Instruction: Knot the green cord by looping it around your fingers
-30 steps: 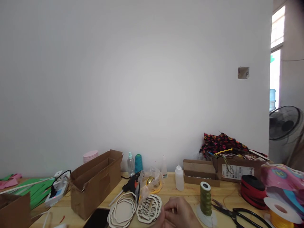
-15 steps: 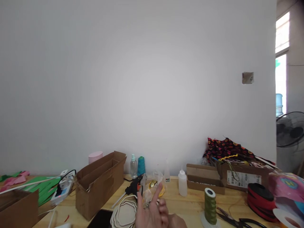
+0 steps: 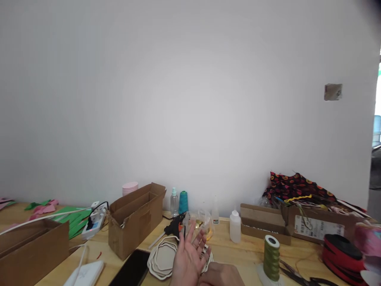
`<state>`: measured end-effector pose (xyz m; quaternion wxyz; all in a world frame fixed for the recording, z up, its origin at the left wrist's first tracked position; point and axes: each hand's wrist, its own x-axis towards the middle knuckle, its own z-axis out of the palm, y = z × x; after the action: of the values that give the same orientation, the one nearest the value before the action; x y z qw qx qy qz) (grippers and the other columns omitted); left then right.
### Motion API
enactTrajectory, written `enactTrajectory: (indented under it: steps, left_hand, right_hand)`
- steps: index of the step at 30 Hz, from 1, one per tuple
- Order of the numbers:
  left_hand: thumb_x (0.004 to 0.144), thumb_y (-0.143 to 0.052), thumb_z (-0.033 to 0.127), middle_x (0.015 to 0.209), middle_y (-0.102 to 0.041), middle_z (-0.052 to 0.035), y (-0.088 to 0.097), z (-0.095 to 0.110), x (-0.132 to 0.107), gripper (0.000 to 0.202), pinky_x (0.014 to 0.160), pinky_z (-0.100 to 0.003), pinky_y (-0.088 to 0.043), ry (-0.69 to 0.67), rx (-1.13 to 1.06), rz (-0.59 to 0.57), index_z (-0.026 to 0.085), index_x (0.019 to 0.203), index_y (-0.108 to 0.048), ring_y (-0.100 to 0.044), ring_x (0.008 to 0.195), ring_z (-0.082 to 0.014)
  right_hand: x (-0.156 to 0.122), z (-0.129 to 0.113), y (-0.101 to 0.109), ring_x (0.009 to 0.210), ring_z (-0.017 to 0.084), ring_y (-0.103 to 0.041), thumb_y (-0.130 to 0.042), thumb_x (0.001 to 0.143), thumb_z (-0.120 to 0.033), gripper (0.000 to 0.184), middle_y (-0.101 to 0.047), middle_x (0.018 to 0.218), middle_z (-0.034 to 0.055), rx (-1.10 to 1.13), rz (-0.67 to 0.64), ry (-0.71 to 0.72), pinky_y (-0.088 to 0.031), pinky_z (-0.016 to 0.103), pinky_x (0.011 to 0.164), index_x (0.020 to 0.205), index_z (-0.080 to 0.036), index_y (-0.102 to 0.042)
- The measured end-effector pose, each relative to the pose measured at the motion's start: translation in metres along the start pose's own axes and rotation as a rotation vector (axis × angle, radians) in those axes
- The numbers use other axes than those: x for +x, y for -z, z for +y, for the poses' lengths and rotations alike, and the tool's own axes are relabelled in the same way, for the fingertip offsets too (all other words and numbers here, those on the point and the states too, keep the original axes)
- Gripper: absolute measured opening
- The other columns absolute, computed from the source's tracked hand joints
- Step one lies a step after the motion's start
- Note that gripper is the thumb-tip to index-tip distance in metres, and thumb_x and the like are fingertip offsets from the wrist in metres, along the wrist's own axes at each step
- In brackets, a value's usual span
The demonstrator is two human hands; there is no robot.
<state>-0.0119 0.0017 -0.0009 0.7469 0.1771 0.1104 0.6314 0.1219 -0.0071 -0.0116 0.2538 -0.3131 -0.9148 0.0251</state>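
Observation:
My left hand [image 3: 188, 254] is raised low in the view, palm showing and fingers spread, holding nothing. It hovers over a stack of pale wooden cut-out frames [image 3: 162, 259] lying on the wooden table [image 3: 244, 254]. My right hand [image 3: 222, 275] shows only as the back of a hand at the bottom edge, just right of the left wrist; its fingers are hidden. A black glue gun [image 3: 175, 226] lies just behind the left fingertips. An olive-green thread spool [image 3: 271, 258] stands to the right of both hands.
An open cardboard box [image 3: 135, 216], a black phone [image 3: 131, 272], a power strip [image 3: 94, 221] and another box [image 3: 32, 248] are to the left. A white squeeze bottle [image 3: 235, 227], teal spool [image 3: 183, 201], scissors [image 3: 294, 274], red ribbon rolls [image 3: 342, 248] and boxes under patterned fabric [image 3: 297, 186] lie behind and to the right.
The view has swung left. My left hand rose from the cut-outs and opened with fingers spread. My right hand dropped toward the bottom edge.

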Motion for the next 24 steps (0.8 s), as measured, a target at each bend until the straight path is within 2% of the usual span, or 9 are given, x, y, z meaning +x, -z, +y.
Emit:
enactTrajectory:
  steps: [3,5,7,9,13,16,20,24]
  left_hand:
    - [0.080,-0.037,0.049,0.083,-0.067,-0.0106,-0.006,-0.006,-0.002,0.043,0.068,-0.033,-0.043,0.095,0.092,-0.010,0.022,0.107,-0.056,-0.061,0.072,-0.0186]
    - [0.078,-0.036,0.052,0.072,-0.067,-0.0103,-0.012,-0.011,-0.004,0.047,0.054,-0.026,-0.041,0.202,0.138,-0.026,0.018,0.102,-0.058,-0.061,0.061,-0.0174]
    - [0.078,-0.037,0.052,0.057,-0.062,-0.0056,-0.017,-0.018,-0.006,0.048,0.042,-0.019,-0.034,0.331,0.135,-0.038,0.014,0.093,-0.062,-0.054,0.045,-0.0118]
    - [0.078,-0.039,0.050,0.047,-0.056,-0.0006,-0.018,-0.025,-0.008,0.044,0.038,-0.016,-0.029,0.410,0.106,-0.041,0.013,0.079,-0.064,-0.047,0.036,-0.0069]
    - [0.077,-0.041,0.049,0.047,-0.057,-0.0012,-0.013,-0.035,-0.010,0.042,0.051,-0.023,-0.038,0.426,0.105,-0.056,0.017,0.055,-0.058,-0.052,0.047,-0.0115]
    - [0.076,-0.039,0.053,0.050,-0.058,-0.0030,-0.009,-0.037,-0.013,0.046,0.060,-0.030,-0.041,0.412,0.139,-0.103,0.018,0.050,-0.056,-0.055,0.057,-0.0168]
    - [0.075,-0.040,0.053,0.055,-0.060,-0.0036,-0.006,-0.039,-0.015,0.045,0.067,-0.033,-0.041,0.385,0.173,-0.145,0.018,0.053,-0.058,-0.057,0.066,-0.0201]
    - [0.075,-0.039,0.054,0.067,-0.063,-0.0061,-0.006,-0.040,-0.017,0.046,0.071,-0.032,-0.040,0.420,0.237,-0.222,0.016,0.074,-0.064,-0.058,0.072,-0.0203]
  right_hand:
    - [-0.002,-0.002,0.010,0.059,0.012,-0.059,-0.038,0.083,-0.036,0.030,-0.065,0.068,0.0000,0.020,0.122,0.030,-0.036,0.016,0.048,0.069,-0.024,-0.062]
    - [-0.003,-0.005,0.019,0.059,0.012,-0.058,-0.031,0.086,-0.037,0.038,-0.064,0.068,0.0021,0.036,0.222,0.048,-0.038,0.016,0.049,0.071,-0.022,-0.062]
    - [-0.004,-0.008,0.029,0.058,0.012,-0.057,-0.024,0.089,-0.038,0.044,-0.063,0.068,0.0031,0.035,0.283,0.047,-0.038,0.017,0.049,0.071,-0.022,-0.061]
    - [-0.005,-0.011,0.036,0.055,0.011,-0.056,-0.021,0.090,-0.040,0.048,-0.062,0.065,0.0031,0.010,0.324,0.032,-0.036,0.018,0.048,0.071,-0.022,-0.061]
    - [-0.007,-0.009,0.043,0.050,0.011,-0.053,-0.018,0.090,-0.042,0.053,-0.058,0.059,0.0024,-0.059,0.364,-0.020,-0.033,0.019,0.045,0.067,-0.022,-0.061]
    - [-0.008,-0.007,0.045,0.050,0.011,-0.053,-0.016,0.090,-0.043,0.054,-0.058,0.059,0.0023,-0.054,0.365,-0.053,-0.032,0.020,0.045,0.068,-0.022,-0.061]
    - [-0.008,-0.007,0.047,0.051,0.011,-0.054,-0.021,0.089,-0.044,0.050,-0.059,0.060,0.0021,0.014,0.344,-0.088,-0.032,0.020,0.047,0.069,-0.021,-0.062]
    - [-0.008,-0.009,0.047,0.055,0.011,-0.056,-0.043,0.084,-0.034,0.028,-0.062,0.062,0.0003,0.128,0.304,-0.173,-0.033,0.019,0.050,0.069,-0.022,-0.063]
